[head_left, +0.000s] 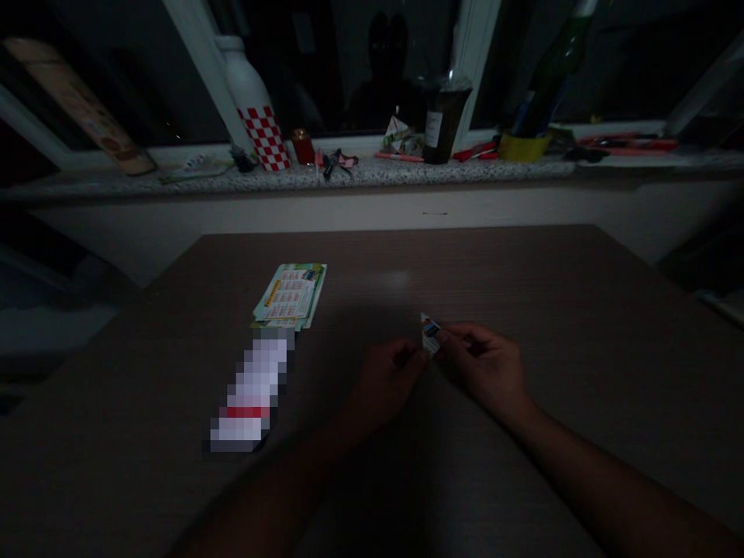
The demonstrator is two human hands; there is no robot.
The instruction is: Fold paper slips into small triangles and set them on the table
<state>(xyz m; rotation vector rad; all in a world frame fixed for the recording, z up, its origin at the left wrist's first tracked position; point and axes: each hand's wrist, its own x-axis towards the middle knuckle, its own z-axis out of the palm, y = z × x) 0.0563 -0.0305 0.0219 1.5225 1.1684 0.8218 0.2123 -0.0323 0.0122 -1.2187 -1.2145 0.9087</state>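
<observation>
Just right of the frame's centre, folded paper (428, 332) pokes up between left hand (388, 373) and right hand (493, 363), both hands' fingers (452, 349) pinching it.

a checkered bottle (254, 105) stands on the sill (395, 175) beside, perhaps, a small jar (303, 147).

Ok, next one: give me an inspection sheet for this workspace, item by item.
Surface: brown table, dimly lit, shadow around the hands.
Job's things: small triangular piece of printed paper; stack of printed cards, slightly uneven, at left.
Clutter: pixelated, bright-faced object on the near side of the stack; its details cannot be told.
Hands: right hand holds the paper; left hand meets its lower edge, grip too dim to judge.
Cables: nothing seen.
Surroundings: dark window; speckled sill with red-and-white checked bottle, dark cup and small items.
</observation>
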